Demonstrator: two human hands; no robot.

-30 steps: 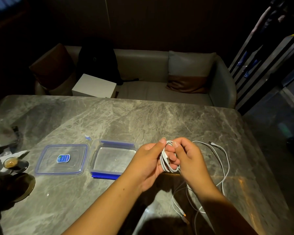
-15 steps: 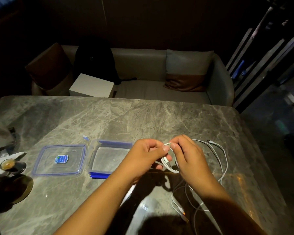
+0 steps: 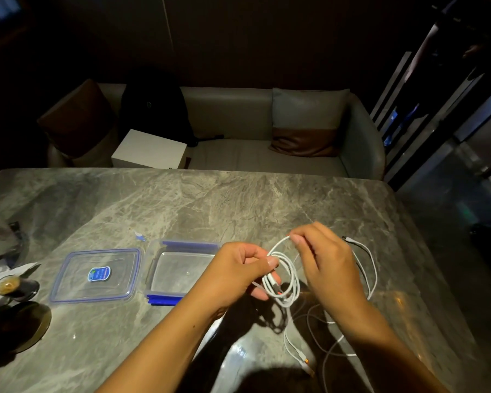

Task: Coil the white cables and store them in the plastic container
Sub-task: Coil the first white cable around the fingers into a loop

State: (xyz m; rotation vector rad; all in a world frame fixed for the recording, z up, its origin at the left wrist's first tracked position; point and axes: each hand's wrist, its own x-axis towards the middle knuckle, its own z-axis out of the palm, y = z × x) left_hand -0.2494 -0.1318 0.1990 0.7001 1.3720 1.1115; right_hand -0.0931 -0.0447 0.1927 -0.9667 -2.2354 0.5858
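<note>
Two hands are seen winding a white cable (image 3: 284, 275) above a marble table (image 3: 182, 205), midway through a coiling job.

The finished loops are pinched between thumb and fingers of the left hand (image 3: 238, 272), while a fresh strand is nipped between thumb and forefinger of the right hand (image 3: 321, 258) and held just above and to the right of the coil. The slack (image 3: 366, 268) is trailed off to the right and down across the table (a second white cable (image 3: 298, 350) appears to lie loose nearer the person). The open plastic container (image 3: 153, 268) is found left of the coil, just beyond the left hand, which is judged the nearer hand for storing; its lid (image 3: 95, 276) is set beside it.
</note>
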